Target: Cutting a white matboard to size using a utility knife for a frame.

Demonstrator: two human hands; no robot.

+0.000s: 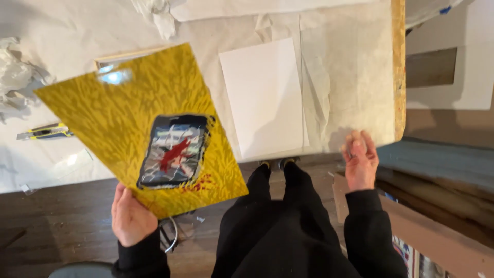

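My left hand grips the near corner of a large glossy yellow print, held tilted above the table edge. The print carries a dark rounded picture with a red shape in its middle. My right hand hovers empty with fingers spread, just off the table's near right corner. A blank white sheet lies flat on the paper-covered table between the two hands, beside the print.
A yellow-and-black utility knife lies at the table's left. Crumpled white paper sits at far left and another wad at the back. A wooden frame edge peeks behind the print. Cardboard leans at lower right on the dark floor.
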